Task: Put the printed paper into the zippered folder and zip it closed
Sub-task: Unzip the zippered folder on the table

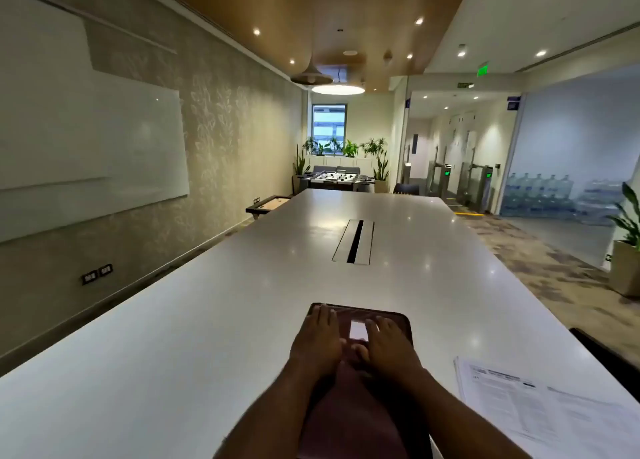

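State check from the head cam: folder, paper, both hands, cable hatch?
folder: flat on the table, cover down; can't tell if it's zipped.
paper: flat on the table right of the folder, not inside.
left hand: fingers straight, resting on the folder.
right hand: fingers straight, resting on the folder.
cable hatch: dark slot showing down its middle.

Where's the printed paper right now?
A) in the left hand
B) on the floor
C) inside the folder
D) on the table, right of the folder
D: the printed paper lies on the table, right of the zippered folder.
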Available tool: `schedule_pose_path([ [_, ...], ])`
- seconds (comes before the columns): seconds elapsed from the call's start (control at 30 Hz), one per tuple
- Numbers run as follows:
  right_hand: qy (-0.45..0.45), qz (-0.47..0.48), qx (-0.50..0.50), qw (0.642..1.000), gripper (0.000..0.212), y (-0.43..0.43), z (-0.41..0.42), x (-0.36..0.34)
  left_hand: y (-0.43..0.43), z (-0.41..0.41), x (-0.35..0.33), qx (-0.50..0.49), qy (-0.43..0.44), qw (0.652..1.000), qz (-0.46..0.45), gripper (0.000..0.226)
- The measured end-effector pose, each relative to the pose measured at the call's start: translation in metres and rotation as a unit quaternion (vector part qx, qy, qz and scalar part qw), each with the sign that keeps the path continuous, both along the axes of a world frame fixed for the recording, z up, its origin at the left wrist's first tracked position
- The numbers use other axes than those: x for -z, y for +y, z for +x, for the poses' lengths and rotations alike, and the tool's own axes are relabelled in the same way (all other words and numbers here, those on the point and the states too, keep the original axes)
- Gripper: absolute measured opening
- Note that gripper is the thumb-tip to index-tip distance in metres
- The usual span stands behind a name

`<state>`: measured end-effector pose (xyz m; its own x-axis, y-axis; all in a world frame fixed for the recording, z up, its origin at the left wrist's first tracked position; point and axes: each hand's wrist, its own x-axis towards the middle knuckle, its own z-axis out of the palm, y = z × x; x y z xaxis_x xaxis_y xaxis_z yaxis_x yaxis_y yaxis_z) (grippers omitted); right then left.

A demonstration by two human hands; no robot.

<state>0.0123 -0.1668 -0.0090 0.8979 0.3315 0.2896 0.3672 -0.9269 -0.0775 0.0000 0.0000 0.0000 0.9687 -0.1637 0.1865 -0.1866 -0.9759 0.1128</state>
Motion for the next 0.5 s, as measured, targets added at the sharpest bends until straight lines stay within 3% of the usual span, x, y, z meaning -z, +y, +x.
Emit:
schedule_pose_path([
  [0.27, 0.05, -0.008, -0.003, 0.999, 0.058, 0.008, 0.004, 0.032, -0.003, 0.009, 0.043, 0.008, 0.048, 0.999, 0.002, 0.063],
  [0.5, 0.062, 0.014, 0.018, 0.998, 0.039, 0.008, 0.031, 0.031, -0.004, 0.026, 0.064, -0.008, 0.038, 0.999, -0.018, 0.061],
])
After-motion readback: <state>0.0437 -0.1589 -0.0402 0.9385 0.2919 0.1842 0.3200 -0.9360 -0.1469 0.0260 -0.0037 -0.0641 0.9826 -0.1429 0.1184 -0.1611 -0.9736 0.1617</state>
